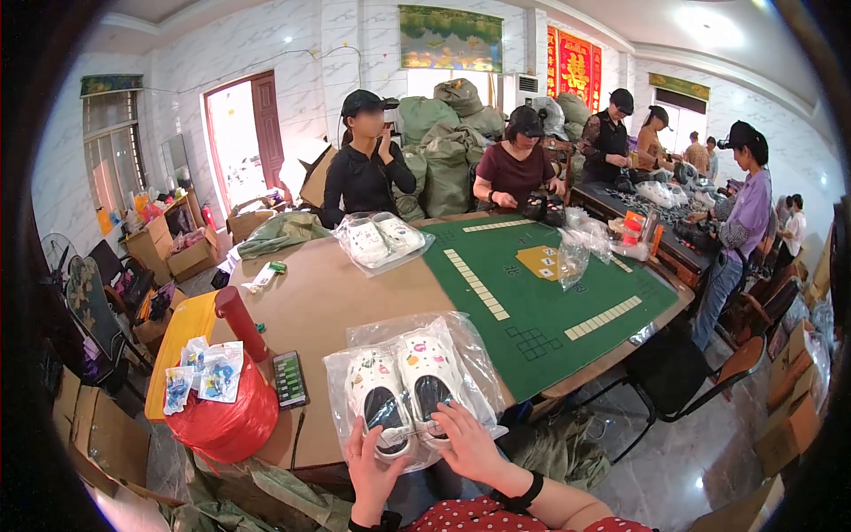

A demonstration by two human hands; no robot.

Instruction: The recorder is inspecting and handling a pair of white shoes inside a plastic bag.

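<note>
A pair of white clogs [431,369] with colourful charms and dark insoles lies in a clear plastic bag [479,381] at the table's near edge. The toes point away from me. My left hand [375,465] is at the heel of the left clog, thumb and fingers apart. Across the heel of the right clog, my right hand [467,443] rests with its fingers stretched out on the plastic. Neither hand is visibly gripping. Farther off, a second bagged pair of white clogs [381,239] lies in front of a person in black.
Left of the bag are a phone [289,379], a dark red cylinder [239,321] and a red twine roll [226,412] topped with small blue-and-clear packets [213,371]. A green game mat [541,310] covers the table's right part. Several people work beyond; a black chair [683,377] stands right.
</note>
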